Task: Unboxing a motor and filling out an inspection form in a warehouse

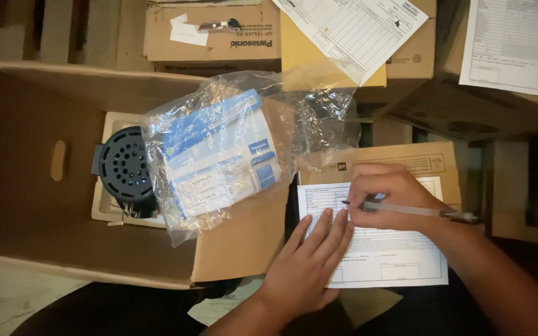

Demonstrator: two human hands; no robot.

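Left of the form [375, 249] stands the open box [26, 155], a bagged booklet [219, 155] on its flap; both hands rest on the form.

We note a pale floor [7, 298] at lower left bearing a large open cardboard box [26, 186], with more closed cardboard boxes [213, 37] packed close beside it at top and right, printed forms [356, 31] lying on their lids, wooden slats [57, 31] top left.

Pen [406, 210] tip hidden behind right hand [387, 193], form [381, 249] print perhaps blurred
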